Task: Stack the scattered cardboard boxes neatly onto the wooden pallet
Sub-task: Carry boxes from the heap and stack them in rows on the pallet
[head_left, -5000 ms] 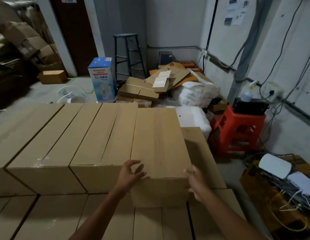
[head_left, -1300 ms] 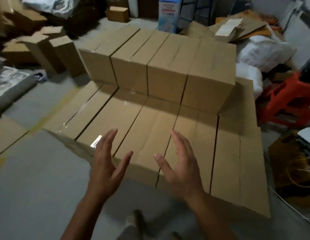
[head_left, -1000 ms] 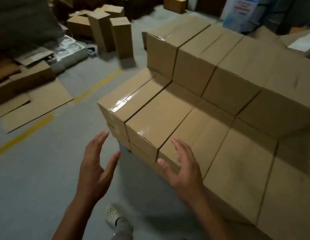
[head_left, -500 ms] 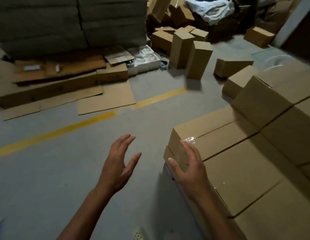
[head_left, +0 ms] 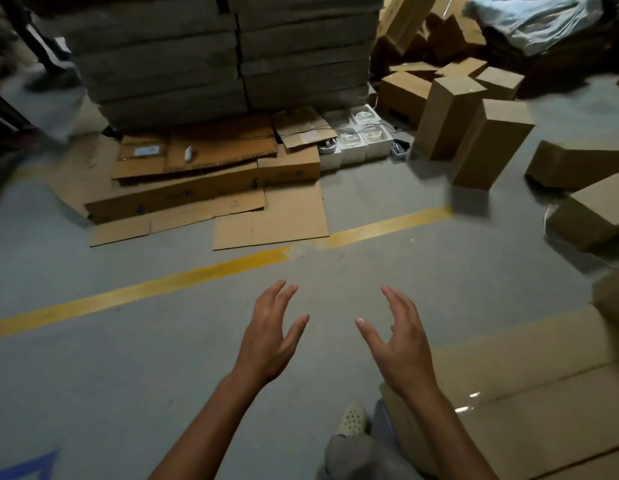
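The stacked boxes [head_left: 529,393] fill the lower right of my frame, their taped tops level and pressed side by side. The scattered boxes are further up the right side: two tall boxes [head_left: 488,143] stand upright, touching each other, right of centre. Two more, the lying boxes [head_left: 592,216], sit on their sides at the right edge. A loose pile of boxes [head_left: 436,32] leans at odd angles in the upper right, beside a pale plastic-wrapped bundle [head_left: 536,19].

My left hand [head_left: 266,341] and right hand [head_left: 401,344] hover over the bare floor [head_left: 128,375] at lower centre, palms turned toward each other. The fingers [head_left: 278,299] are spread wide and slightly curved, holding nothing. The right forearm crosses the near corner of the stack.

A yellow line [head_left: 197,275] runs diagonally across the floor above the hands. Beyond it lie flattened cardboard sheets [head_left: 270,220]. Behind those, a tall grey pile of flat cardboard [head_left: 225,53] takes the upper middle. White moulded trays [head_left: 360,133] sit between that pile and the upright boxes. A pale perforated shoe [head_left: 351,419] shows at the bottom, just beside the stack.
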{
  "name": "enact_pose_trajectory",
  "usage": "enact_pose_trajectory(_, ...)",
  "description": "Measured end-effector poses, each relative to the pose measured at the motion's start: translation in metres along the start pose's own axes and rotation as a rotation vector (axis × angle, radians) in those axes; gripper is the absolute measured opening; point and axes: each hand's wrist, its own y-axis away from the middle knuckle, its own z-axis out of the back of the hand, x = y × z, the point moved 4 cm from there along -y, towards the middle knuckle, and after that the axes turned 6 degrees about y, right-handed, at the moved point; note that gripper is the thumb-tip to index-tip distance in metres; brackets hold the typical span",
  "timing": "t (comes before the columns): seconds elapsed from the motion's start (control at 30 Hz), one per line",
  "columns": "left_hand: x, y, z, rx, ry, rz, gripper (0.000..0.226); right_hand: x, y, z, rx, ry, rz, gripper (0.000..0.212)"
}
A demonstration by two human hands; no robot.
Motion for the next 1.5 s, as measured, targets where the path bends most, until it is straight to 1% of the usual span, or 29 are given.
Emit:
enact_pose_trajectory(0.1, -0.003, -0.065, -0.007, -0.002, -0.010, 0.004, 0.066, -0.001, -0.059, 0.005, 0.016, 0.042, 0.003, 0.071)
enact_pose_trajectory(0.27, -0.019, -0.173, -0.021, -0.004, 0.007, -0.028, 0.067, -0.003, -0.156, 0.023, 0.015, 0.097, -0.027, 0.087)
enact_pose_trajectory(0.33, -0.021, -0.215, -0.030, 0.005, 0.026, -0.038, 0.067, -0.007, -0.194, 0.029, 0.000, 0.095, -0.053, 0.089)
enact_pose_trajectory(0.57, -0.002, -0.412, -0.067, 0.123, 0.048, -0.155, 0.066, -0.037, -0.359, 0.021, -0.124, 0.083, -0.180, 0.069)
enact_pose_trajectory(0.73, 0.019, -0.574, -0.077, 0.215, 0.035, -0.258, 0.064, -0.039, -0.488, 0.004, -0.239, 0.064, -0.273, 0.068)
enact_pose_trajectory(0.9, 0.011, -0.708, -0.075, 0.284, 0.046, -0.342, 0.063, -0.025, -0.600, 0.012, -0.314, 0.085, -0.339, 0.067)
enact_pose_trajectory(1.0, 0.007, -0.778, -0.086, 0.310, 0.066, -0.361, 0.065, -0.029, -0.660, 0.019, -0.333, 0.091, -0.365, 0.068)
enact_pose_trajectory(1.13, -0.001, -0.872, -0.120, 0.313, 0.096, -0.372, 0.067, -0.051, -0.746, 0.031, -0.322, 0.106, -0.377, 0.068)
enact_pose_trajectory(1.3, -0.018, -0.992, -0.182, 0.307, 0.105, -0.370, 0.066, -0.102, -0.864, 0.055, -0.312, 0.092, -0.388, 0.067)
enact_pose_trajectory(1.4, -0.038, -1.070, -0.225, 0.330, 0.100, -0.313, 0.068, -0.138, -0.951, 0.082, -0.280, 0.068, -0.411, 0.067)
enact_pose_trajectory(1.5, -0.059, -1.123, -0.251, 0.342, 0.095, -0.316, 0.068, -0.152, -1.009, 0.111, -0.284, 0.078, -0.412, 0.065)
